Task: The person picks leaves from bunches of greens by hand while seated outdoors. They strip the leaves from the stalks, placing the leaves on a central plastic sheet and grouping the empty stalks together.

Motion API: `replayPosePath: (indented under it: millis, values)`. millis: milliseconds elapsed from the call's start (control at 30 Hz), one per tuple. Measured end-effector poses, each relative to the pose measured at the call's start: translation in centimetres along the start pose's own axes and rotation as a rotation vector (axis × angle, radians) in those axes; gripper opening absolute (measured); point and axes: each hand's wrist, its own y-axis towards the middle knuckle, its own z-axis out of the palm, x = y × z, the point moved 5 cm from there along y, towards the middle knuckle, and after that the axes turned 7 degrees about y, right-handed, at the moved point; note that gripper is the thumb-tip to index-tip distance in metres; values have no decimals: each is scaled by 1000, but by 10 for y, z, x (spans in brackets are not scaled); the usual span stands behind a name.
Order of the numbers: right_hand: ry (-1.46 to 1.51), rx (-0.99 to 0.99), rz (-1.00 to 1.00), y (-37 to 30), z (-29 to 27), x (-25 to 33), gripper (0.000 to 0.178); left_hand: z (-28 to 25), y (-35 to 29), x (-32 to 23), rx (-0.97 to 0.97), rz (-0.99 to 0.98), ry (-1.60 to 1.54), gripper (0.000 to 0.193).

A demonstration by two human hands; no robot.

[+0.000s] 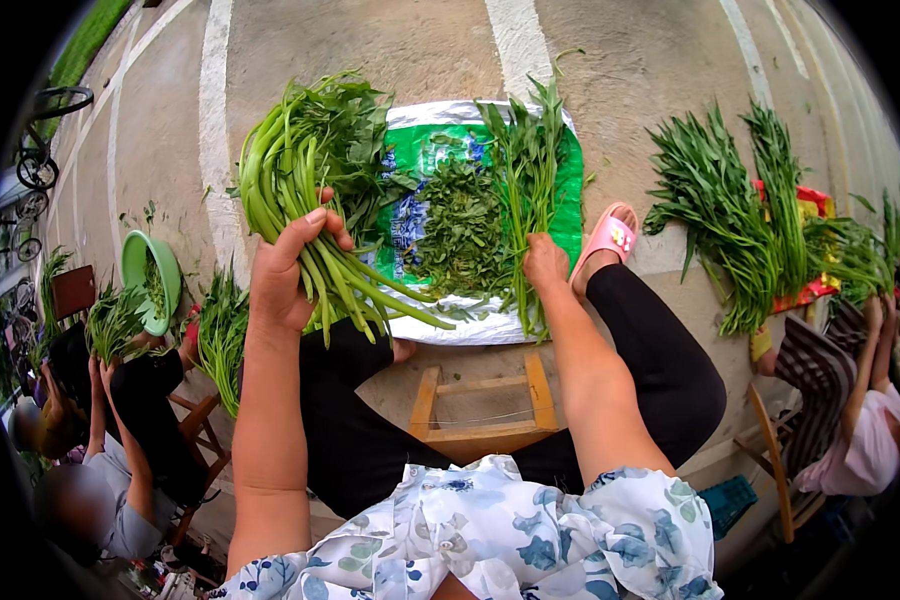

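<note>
My left hand (295,265) is closed around a thick bunch of water spinach (282,165), raised beside the sack, its pale stems drooping toward me and its leaves pointing away. On the ground ahead lies a flattened green and white sack (567,180). Loose leaves and cut tips (460,215) are heaped in its middle. Along its right side rests a second bundle of water spinach (527,165). My right hand (545,262) is closed on the lower stems of that bundle, its fingertips partly hidden.
A wooden stool frame (482,385) stands between my knees. At left, seated people handle greens near a green basin (162,282). Toward the right, more water spinach (720,200) lies on a red and yellow sack (818,292), by another seated person. My right foot wears a pink slipper (610,238).
</note>
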Motion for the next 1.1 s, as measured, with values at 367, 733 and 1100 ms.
replayPosePath:
  millis: [367, 733, 1100]
  values:
    - [514, -65, 119, 40, 27, -73, 34, 22, 9, -2, 84, -42, 33, 34]
    - [387, -146, 165, 40, 17, -54, 40, 28, 9, 6, 77, -72, 78, 34]
    - [-59, 136, -112, 16, 12, -12, 23, 33, 9, 9, 82, -74, 90, 33]
